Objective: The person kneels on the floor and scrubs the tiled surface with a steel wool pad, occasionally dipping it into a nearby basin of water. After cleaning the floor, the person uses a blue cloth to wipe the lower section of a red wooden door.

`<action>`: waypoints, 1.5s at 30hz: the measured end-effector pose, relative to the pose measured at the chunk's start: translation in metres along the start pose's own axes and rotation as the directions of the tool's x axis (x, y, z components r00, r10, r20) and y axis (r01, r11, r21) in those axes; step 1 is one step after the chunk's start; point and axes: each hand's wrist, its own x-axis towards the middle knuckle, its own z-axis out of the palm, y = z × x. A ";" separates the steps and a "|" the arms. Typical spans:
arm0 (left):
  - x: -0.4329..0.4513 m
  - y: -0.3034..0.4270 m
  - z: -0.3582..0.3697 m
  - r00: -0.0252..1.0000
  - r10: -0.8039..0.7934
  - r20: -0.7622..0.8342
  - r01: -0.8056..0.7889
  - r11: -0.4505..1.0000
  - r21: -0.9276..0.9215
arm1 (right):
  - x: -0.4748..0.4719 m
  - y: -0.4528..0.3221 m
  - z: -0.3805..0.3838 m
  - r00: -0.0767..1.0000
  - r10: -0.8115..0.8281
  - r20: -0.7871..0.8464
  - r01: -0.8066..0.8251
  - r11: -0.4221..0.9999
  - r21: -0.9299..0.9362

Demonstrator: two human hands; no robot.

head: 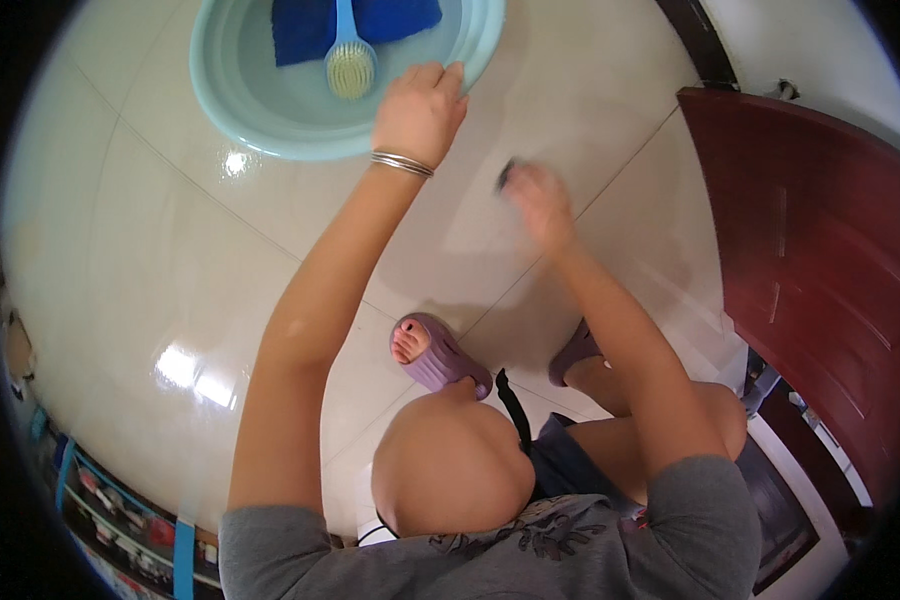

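Observation:
My left hand (420, 109), with thin silver bangles at the wrist, curls over the near right rim of a light blue plastic basin (217, 112). Inside the basin, a blue-handled brush (351, 71) lies with its pale bristles facing up. Under its handle is a dark blue cloth (300, 34). Lower and to the right, my right hand (541, 202) is blurred by motion above the tiled floor. Its fingers hold a small dark object (505, 176), too blurred to identify.
Glossy beige floor tiles (157, 247) surround my feet in purple slippers (450, 356). On the right stands a dark red panelled door (810, 247) beside a white wall (787, 37). A shelf rack (120, 517) with blue posts holds several items at the lower left.

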 end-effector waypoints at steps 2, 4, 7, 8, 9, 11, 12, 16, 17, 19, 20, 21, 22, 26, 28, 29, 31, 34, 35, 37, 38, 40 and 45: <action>-0.006 0.006 -0.001 0.999 0.037 -0.009 -0.037 0.999 -0.027 | 0.004 0.027 0.016 0.949 0.262 -0.177 -0.269 0.963 -0.014; -0.014 0.003 -0.005 0.999 0.053 0.012 -0.052 0.998 -0.035 | 0.025 0.019 0.003 0.857 0.451 -0.248 -0.471 0.882 -0.023; -0.024 0.006 -0.013 0.997 0.050 0.055 -0.049 0.998 -0.031 | -0.059 -0.048 0.054 0.986 0.166 -0.020 -0.166 0.986 0.000; -0.027 0.008 -0.014 0.997 0.046 0.057 -0.044 0.998 -0.035 | -0.089 -0.072 0.060 0.997 0.041 0.067 -0.035 0.995 -0.090; -0.037 0.007 -0.014 0.998 0.029 0.059 -0.027 0.999 -0.029 | -0.097 -0.079 0.049 0.987 -0.031 0.158 0.035 0.999 -0.019; -0.047 0.005 -0.019 0.999 0.031 0.043 -0.031 1.000 0.001 | -0.092 -0.072 0.010 0.928 -0.200 0.315 0.168 0.978 0.126; -0.049 0.008 -0.019 0.998 0.050 0.023 -0.050 0.999 -0.020 | -0.090 -0.048 0.006 0.974 -0.076 0.213 0.075 0.997 0.013; -0.063 0.017 -0.026 0.997 0.041 0.064 -0.041 0.999 -0.004 | -0.047 0.014 0.005 0.937 0.344 -0.064 -0.349 0.933 -0.088; -0.066 0.016 -0.026 0.997 0.045 0.063 -0.045 0.999 -0.003 | -0.050 0.004 0.015 0.935 0.348 -0.071 -0.353 0.933 -0.066; -0.071 0.015 -0.027 0.996 0.061 0.062 -0.061 0.998 -0.002 | -0.073 -0.032 0.036 0.979 0.206 -0.004 -0.206 0.977 -0.056; -0.073 0.015 -0.028 0.995 0.063 0.075 -0.064 0.998 0.001 | -0.091 -0.057 0.040 0.996 0.045 0.072 -0.042 0.998 -0.049; -0.077 0.014 -0.031 0.994 0.061 0.089 -0.062 0.998 0.007 | -0.096 -0.067 0.035 0.994 -0.057 0.090 0.055 0.998 0.019; -0.080 0.014 -0.033 0.993 0.060 0.104 -0.061 0.998 0.007 | -0.101 -0.074 0.027 0.982 -0.155 0.105 0.147 0.986 0.084; -0.087 0.017 -0.037 0.989 0.047 0.143 -0.043 0.999 -0.027 | -0.072 -0.020 0.026 1.000 -0.027 -0.004 0.027 0.999 -0.038; -0.088 0.017 -0.038 0.989 0.036 0.145 -0.038 0.999 0.008 | -0.037 -0.003 0.010 0.957 0.280 -0.074 -0.280 0.960 -0.002; -0.086 0.017 -0.039 0.989 0.027 0.147 -0.030 0.999 0.013 | -0.024 0.001 0.002 0.895 0.431 -0.114 -0.432 0.902 0.010; -0.087 0.021 -0.036 0.989 0.026 0.148 -0.027 1.000 0.001 | -0.041 -0.022 0.018 0.935 0.334 -0.117 -0.346 0.933 -0.096; -0.089 0.028 -0.035 0.995 0.022 0.098 -0.026 0.999 0.039 | -0.092 -0.064 0.035 0.993 -0.100 -0.063 0.097 0.994 -0.046; -0.092 0.028 -0.036 0.996 0.019 0.086 -0.024 0.998 0.057 | -0.095 -0.060 0.030 0.985 -0.170 0.008 0.170 0.985 -0.030; -0.095 0.036 -0.036 0.995 -0.009 0.100 -0.003 0.993 0.118 | -0.112 -0.043 0.017 0.942 -0.297 0.155 0.298 0.954 0.018; -0.094 0.049 -0.035 0.999 0.031 0.032 -0.035 0.988 0.149 | -0.111 -0.019 0.016 0.978 -0.165 0.126 0.176 0.981 -0.078; -0.108 0.065 -0.036 0.991 0.132 0.000 -0.129 0.967 0.222 | -0.100 0.036 0.006 0.979 0.193 -0.062 -0.202 0.962 -0.185; -0.142 0.100 0.006 0.961 0.224 0.162 -0.217 0.974 -0.060 | -0.112 0.123 -0.023 0.608 0.745 -0.274 -0.794 0.557 -0.246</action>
